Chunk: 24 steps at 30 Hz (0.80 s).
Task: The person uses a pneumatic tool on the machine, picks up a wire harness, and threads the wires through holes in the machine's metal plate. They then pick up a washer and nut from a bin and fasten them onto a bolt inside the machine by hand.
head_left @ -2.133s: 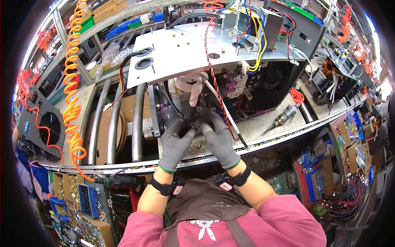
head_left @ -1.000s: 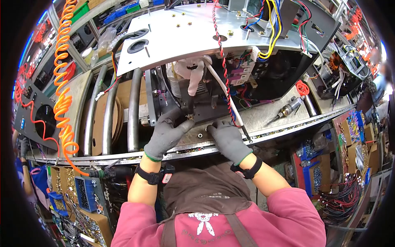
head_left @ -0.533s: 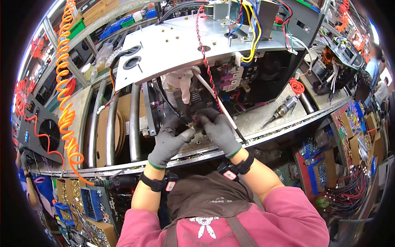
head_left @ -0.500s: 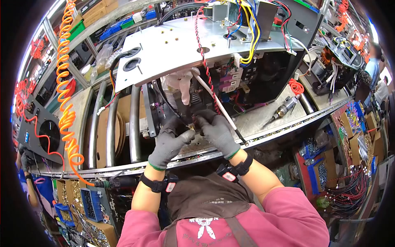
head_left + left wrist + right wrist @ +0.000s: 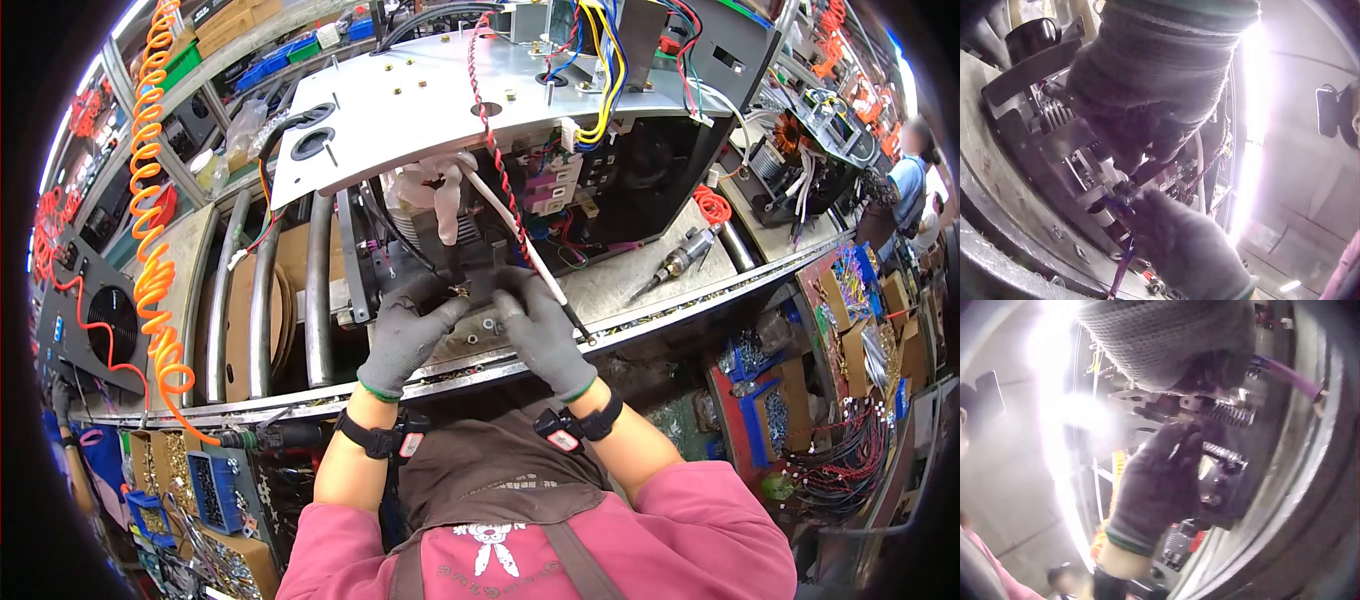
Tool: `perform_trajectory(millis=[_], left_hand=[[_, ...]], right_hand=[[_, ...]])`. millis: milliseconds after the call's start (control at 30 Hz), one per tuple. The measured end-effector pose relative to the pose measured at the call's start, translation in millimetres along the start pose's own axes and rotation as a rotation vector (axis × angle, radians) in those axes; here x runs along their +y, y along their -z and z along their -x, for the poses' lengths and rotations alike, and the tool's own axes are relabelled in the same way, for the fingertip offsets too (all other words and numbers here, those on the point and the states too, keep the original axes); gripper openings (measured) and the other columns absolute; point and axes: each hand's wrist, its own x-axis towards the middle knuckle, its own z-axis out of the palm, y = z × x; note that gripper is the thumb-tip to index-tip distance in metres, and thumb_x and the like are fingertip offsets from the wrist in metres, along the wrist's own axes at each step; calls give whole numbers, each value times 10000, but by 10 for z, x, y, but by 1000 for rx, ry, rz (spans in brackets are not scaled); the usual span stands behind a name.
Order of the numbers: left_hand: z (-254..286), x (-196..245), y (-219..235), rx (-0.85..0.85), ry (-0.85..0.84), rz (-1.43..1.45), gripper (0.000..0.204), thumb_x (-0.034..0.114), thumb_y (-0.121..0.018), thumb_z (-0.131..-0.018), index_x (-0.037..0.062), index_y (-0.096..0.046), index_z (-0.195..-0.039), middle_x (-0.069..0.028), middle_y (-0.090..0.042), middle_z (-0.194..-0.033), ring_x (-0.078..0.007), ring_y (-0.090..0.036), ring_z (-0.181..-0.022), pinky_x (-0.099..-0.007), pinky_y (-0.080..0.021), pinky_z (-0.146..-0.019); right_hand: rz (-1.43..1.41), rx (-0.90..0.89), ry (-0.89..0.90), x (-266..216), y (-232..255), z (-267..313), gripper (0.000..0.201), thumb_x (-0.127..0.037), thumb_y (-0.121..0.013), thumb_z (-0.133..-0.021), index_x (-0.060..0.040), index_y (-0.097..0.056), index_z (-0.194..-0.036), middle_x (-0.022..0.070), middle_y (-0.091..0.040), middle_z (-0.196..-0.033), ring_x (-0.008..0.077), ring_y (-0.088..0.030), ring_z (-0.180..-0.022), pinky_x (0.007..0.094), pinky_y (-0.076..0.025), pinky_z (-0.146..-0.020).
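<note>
Grey knit gloves cover two hands in the head view: the left hand [image 5: 405,335] and the right hand [image 5: 540,335] meet at the lower front of one open machine chassis [image 5: 470,130] on the surface [image 5: 640,285], fingertips curled together round one small brass fitting [image 5: 461,292] – pinched between them, just below a white tube [image 5: 510,232] and a red-and-black twisted wire [image 5: 497,150]. One air screwdriver [image 5: 675,262] lies well to the right; one orange coiled hose [image 5: 150,220] hangs at the left, beside one black fan panel [image 5: 100,325]. From the left wrist the left hand [image 5: 1147,94] curls its fingers down on a small dark part [image 5: 1125,187], the right hand's fingertips touching it from below – one purple wire [image 5: 1124,265] trails under. From the right wrist the right hand [image 5: 1166,337] fills the top and the left hand [image 5: 1154,481] reaches up to the same spot; the fitting itself is too dark to tell.
</note>
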Motion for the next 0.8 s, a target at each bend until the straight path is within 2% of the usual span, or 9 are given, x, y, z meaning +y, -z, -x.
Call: perform_trajectory(millis=[133,267,333,400,467,600,700,767,800], left_hand=[[-38,-90,6,-9,3,93,297,122,-680,-796,-12,-609,-1050,-50,-640,-838,-92,-555,-674,-237,-458,-610],[-44,-76,-68,-1,-43,154,299,119,-667,-808,-13,-598,-1068,-59,-636,-889,-99,-554,-707,-245,-459,-614],[-68,-112,-44,-33,-37,148,307,121,-659,-817,-11,-590,-1086,-59,-634,-909,-102,-561,-741,-247,-462,-621],[-89,-153,-38,-74,-27,142,316,123,-651,-826,-10,-583,-1104,-58,-632,-929,-105,-568,-774,-249,-465,-628],[-105,-173,-44,-79,-22,129,322,121,-619,-841,12,-580,-1141,-60,-638,-981,-120,-604,-806,-258,-507,-666],[-64,-88,12,-86,16,113,348,143,-634,-845,-9,-556,-1148,-77,-637,-958,-136,-605,-837,-262,-492,-660],[-56,-77,38,-93,74,98,361,141,-630,-849,-18,-543,-1161,-97,-629,-995,-154,-619,-829,-271,-505,-658],[-61,-106,4,-122,27,153,318,150,-618,-857,-2,-568,-1132,-89,-636,-1003,-172,-647,-856,-280,-528,-667],[-43,-95,-24,-128,26,153,318,150,-618,-857,-2,-568,-1132,-89,-636,-1003,-172,-647,-856,-280,-528,-667]], right_hand=[[643,192,-73,217,42,144,524,-200,-669,-811,-2,-458,-1248,212,-545,-1117,347,-547,-1029,393,-439,-888],[700,356,80,303,38,187,627,-202,-735,-741,7,-434,-1250,259,-459,-1185,434,-478,-1061,469,-417,-890],[684,373,29,318,75,176,543,-213,-703,-766,3,-466,-1204,249,-453,-1209,414,-483,-1076,453,-413,-892],[299,-4,-342,230,142,151,440,-228,-653,-805,-7,-496,-1151,236,-495,-1176,385,-505,-1078,425,-414,-892],[312,-9,-218,373,139,158,374,-265,-593,-846,-20,-517,-1118,218,-561,-1088,367,-543,-1037,390,-428,-879],[-56,24,-588,-20,341,92,515,-354,-561,-888,-69,-481,-1310,143,-603,-1000,167,-564,-872,272,-453,-769],[406,3,-186,313,617,36,450,-291,-617,-849,-67,-538,-1232,133,-613,-957,211,-582,-858,313,-466,-740],[1089,153,240,405,765,-26,343,-194,-670,-782,-79,-595,-1097,142,-599,-886,284,-579,-820,383,-468,-701],[1092,158,236,445,772,0,343,-194,-670,-782,-79,-595,-1097,142,-599,-886,284,-579,-820,383,-468,-701]])
